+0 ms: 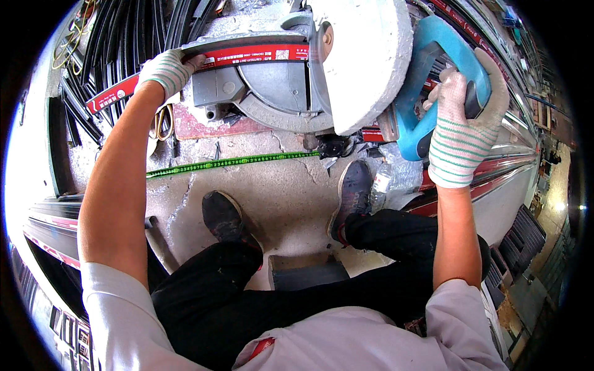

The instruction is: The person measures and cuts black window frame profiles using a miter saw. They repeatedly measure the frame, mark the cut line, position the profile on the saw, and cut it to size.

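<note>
A: While the left hand (pixel 166 70) presses flat on the strip (pixel 204 65) at about ten o'clock, what is the right one doing?

B: The right hand (pixel 461 127) is wrapped tight round the blue saw handle (pixel 433 55) at two o'clock, fingers closed on the grip. Both wear knit gloves with green stripes.

A: And the left, is it gripping?

B: It looks curled over the strip's top edge, holding it down against the saw's fence; I can't tell how far the fingers wrap behind.

A: Where does the strip lie?

B: It's a long profile with a red label, running from nine o'clock across the saw bed (pixel 272 93) and under the dusty white blade guard (pixel 365 55) at twelve.

A: So which step is this?

B: I'd judge it the moment just at the cut: piece seated, head in hand. Whether the blade touches the strip is hidden by the guard.

A: What does the next move call for?

B: A steady downward pull on the handle, with the left hand keeping the strip hard to the fence and well apart from the blade line. Any shift would spoil the length.

A: Anything else close by?

B: A green tape (pixel 235 162) stretched over the concrete floor (pixel 278 191) at centre, the person's two shoes just below it, and black profiles (pixel 117 37) stacked at eleven.
</note>
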